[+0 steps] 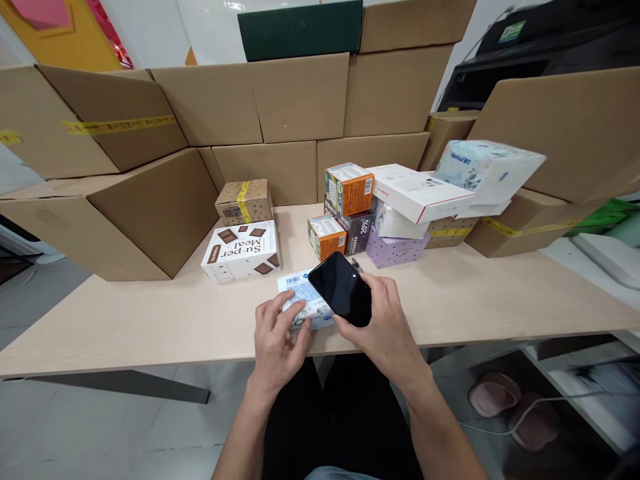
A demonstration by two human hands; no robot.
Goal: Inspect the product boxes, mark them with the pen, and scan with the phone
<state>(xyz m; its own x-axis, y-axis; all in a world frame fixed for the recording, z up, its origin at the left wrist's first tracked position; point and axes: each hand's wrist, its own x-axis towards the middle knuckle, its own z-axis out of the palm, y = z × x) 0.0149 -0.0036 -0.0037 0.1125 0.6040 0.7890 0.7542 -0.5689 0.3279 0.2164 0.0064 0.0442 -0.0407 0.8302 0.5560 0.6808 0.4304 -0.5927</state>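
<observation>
My right hand (391, 325) grips a black smartphone (342, 291), thumb along its near edge and fingers at its right side. The phone tilts over the right part of a white and pale blue tissue pack (309, 305), hiding some of it. Printed text and a barcode show on the pack's upper face, and it lies near the table's front edge. My left hand (281, 333) holds the pack at its left and near side, with bent fingers on top and the thumb at the near edge. A small dark object (357, 265), partly hidden, lies just behind the phone.
A white chocolate-print box (243, 252) and a small brown box (245, 202) stand left. Orange boxes (327, 238), a purple box (397, 249), a flat white box (421, 192) and a tissue pack (487, 167) are stacked right. Large cardboard boxes (300, 100) wall the table (165, 327).
</observation>
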